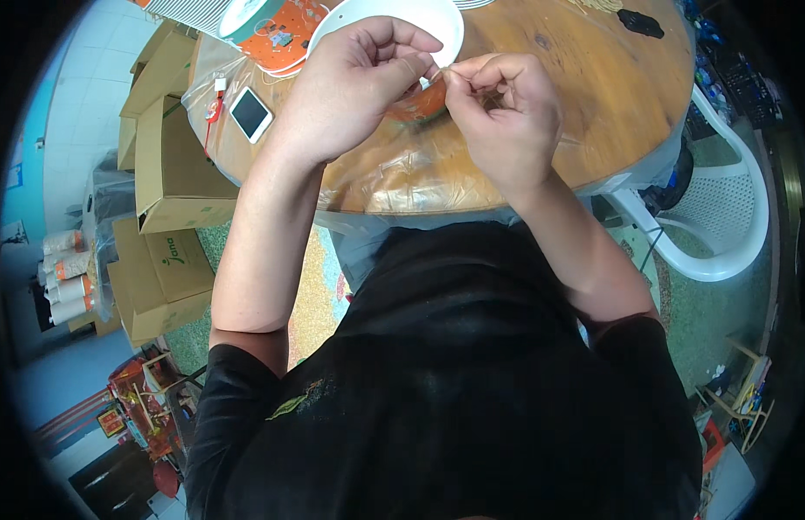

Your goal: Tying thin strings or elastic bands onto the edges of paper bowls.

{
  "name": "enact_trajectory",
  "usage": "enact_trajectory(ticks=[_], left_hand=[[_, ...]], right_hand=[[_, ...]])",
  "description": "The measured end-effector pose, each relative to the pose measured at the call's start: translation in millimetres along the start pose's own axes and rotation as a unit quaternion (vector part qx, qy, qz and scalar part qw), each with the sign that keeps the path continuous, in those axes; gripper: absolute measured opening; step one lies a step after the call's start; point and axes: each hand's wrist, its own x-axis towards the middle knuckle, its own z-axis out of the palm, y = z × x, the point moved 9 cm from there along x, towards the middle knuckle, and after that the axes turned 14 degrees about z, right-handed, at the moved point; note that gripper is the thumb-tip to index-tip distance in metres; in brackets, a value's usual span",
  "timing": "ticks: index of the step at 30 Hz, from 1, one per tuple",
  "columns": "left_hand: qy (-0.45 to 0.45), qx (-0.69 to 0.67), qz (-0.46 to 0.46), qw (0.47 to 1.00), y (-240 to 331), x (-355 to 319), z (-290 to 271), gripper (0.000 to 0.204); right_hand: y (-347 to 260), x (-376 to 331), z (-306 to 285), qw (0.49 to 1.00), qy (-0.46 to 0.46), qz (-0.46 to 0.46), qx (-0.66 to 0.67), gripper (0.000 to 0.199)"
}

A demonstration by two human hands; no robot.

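Both my hands meet over the near part of a round wooden table (576,113) covered in clear plastic. My left hand (355,91) is closed in a pinch, thumb against fingers. My right hand (511,113) pinches with thumb and forefinger right beside it. Between the fingertips is something small and thin that I cannot make out. Just behind my left hand stands a white bowl (453,33), partly covered by it. Below the fingertips an orange round-edged thing (420,106) shows, mostly hidden by my hands.
An orange and white tub (277,39) with small dark bits on it stands at the far left. Near it lie a white phone (251,114) and a red cable (214,109). A black object (641,23) lies far right. Cardboard boxes (181,165) stand left, a white plastic chair (723,199) right.
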Motion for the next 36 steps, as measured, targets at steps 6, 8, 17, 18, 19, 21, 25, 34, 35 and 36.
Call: enact_trajectory(ticks=[6,8,17,18,19,21,25,34,35,36], left_hand=[[-0.033,0.077,-0.022,0.996,2,1,6,0.025],[-0.033,0.091,-0.022,0.995,5,1,7,0.025],[-0.057,0.115,0.006,0.992,8,2,12,0.030],[-0.055,0.142,0.006,0.988,8,2,10,0.030],[-0.055,0.142,0.006,0.988,5,2,9,0.030],[-0.023,0.066,0.029,0.997,2,4,4,0.030],[-0.011,-0.032,0.022,0.999,-4,4,0,0.031],[-0.001,0.018,0.025,1.000,3,3,5,0.027],[0.004,0.013,0.034,0.999,4,2,5,0.026],[0.008,0.008,0.045,0.999,5,2,5,0.025]], right_hand=[[-9,-2,-4,0.995,0.038,-0.079,-0.039,0.029],[-16,-4,-4,0.990,0.050,-0.116,-0.065,0.030],[-20,-5,-8,0.988,0.062,-0.128,-0.061,0.032],[-24,-5,-7,0.985,0.058,-0.147,-0.070,0.030],[-28,-6,-6,0.982,0.053,-0.166,-0.079,0.030],[-31,-7,-6,0.982,0.045,-0.156,-0.100,0.030],[-32,-7,-2,0.980,0.030,-0.164,-0.112,0.032],[-30,0,2,0.986,0.023,-0.101,-0.131,0.029],[-30,-1,3,0.986,0.023,-0.102,-0.131,0.029],[-30,-1,1,0.986,0.033,-0.102,-0.126,0.029]])
